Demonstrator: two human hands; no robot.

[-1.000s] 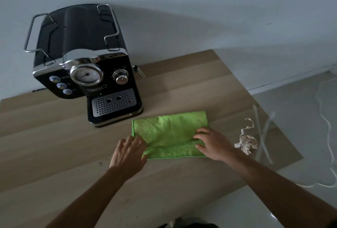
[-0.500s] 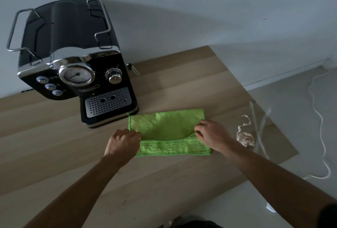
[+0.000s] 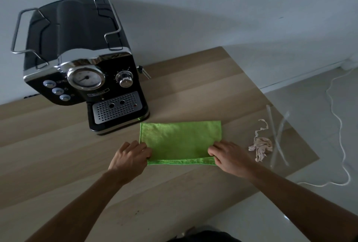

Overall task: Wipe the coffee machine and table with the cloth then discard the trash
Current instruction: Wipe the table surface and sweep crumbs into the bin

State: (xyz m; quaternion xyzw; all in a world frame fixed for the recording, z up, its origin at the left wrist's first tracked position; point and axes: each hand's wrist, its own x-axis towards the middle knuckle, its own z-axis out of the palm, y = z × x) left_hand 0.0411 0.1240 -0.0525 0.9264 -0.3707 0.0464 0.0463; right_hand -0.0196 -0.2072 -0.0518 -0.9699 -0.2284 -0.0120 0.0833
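There it was: the green cloth [image 3: 180, 141] lay flat on the table [image 3: 58, 154], towards the middle, its far left corner just beside the base of the coffee machine [image 3: 83, 71]. The left hand [image 3: 129, 157] pinched the near left corner with curled fingers, and the right hand [image 3: 230, 158] gripped the near right corner the same way (thumbs hard to make out). The machine stood at the far left, against the wall. A crumpled paper scrap [image 3: 261, 145] sat near the right edge, apart from the cloth, beside clear plastic strips [image 3: 279, 139].
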